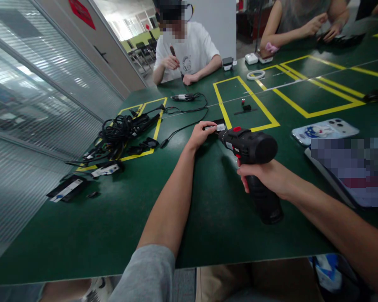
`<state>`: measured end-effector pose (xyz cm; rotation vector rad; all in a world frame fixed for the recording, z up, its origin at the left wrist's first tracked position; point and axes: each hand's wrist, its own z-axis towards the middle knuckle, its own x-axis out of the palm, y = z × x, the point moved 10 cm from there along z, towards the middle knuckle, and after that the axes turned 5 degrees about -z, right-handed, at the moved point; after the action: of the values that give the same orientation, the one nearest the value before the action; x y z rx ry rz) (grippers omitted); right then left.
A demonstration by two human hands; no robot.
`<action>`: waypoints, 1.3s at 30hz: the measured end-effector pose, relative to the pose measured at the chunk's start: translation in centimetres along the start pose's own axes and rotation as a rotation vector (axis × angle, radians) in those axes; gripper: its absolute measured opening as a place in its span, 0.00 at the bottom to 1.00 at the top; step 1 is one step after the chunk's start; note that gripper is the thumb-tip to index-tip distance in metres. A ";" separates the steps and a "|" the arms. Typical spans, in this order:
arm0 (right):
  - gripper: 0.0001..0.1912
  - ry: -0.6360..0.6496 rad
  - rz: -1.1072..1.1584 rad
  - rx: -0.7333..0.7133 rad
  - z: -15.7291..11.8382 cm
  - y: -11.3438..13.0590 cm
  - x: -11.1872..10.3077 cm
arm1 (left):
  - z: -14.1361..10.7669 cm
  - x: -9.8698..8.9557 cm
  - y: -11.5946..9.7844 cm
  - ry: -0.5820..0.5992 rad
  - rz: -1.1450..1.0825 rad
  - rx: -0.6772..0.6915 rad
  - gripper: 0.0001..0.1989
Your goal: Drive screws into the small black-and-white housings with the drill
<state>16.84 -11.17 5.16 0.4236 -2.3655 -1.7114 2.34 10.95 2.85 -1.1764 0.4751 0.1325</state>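
Note:
My right hand (264, 176) is wrapped round the grip of a black cordless drill (250, 144) with red parts. The drill points away and to the left, its front end close to a small black device with a white label (220, 127) on the table. My left hand (201, 133) is closed on the left end of that device, keeping it against the tabletop. The drill's body partly hides the device, so I cannot tell whether the bit touches it. Beyond the drill, a few small black parts (246, 108) lie inside a yellow taped rectangle.
Tangled black cables and adapters (122, 130) spread over the left side, with a labelled black box (67, 188) nearer me. A phone (326, 130) and a laptop-like slab (349, 172) lie at right. Across the green table (113, 235) sit two people working; a tape roll (255, 75) lies there.

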 end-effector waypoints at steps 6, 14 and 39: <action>0.04 -0.017 -0.011 0.027 -0.1 0.1 -0.1 | 0.2 -0.1 0.5 0.002 -0.029 0.006 0.13; 0.08 -0.001 -0.025 0.011 -0.1 0.1 0.1 | 0.1 0.0 0.5 0.030 -0.014 -0.012 0.15; 0.04 0.013 0.033 -0.022 0.2 -0.2 -0.2 | 0.0 0.2 0.9 0.064 -0.140 -0.056 0.19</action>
<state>17.00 -10.99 4.94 0.3881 -2.3290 -1.7135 2.22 11.25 2.00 -1.2674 0.4459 -0.0127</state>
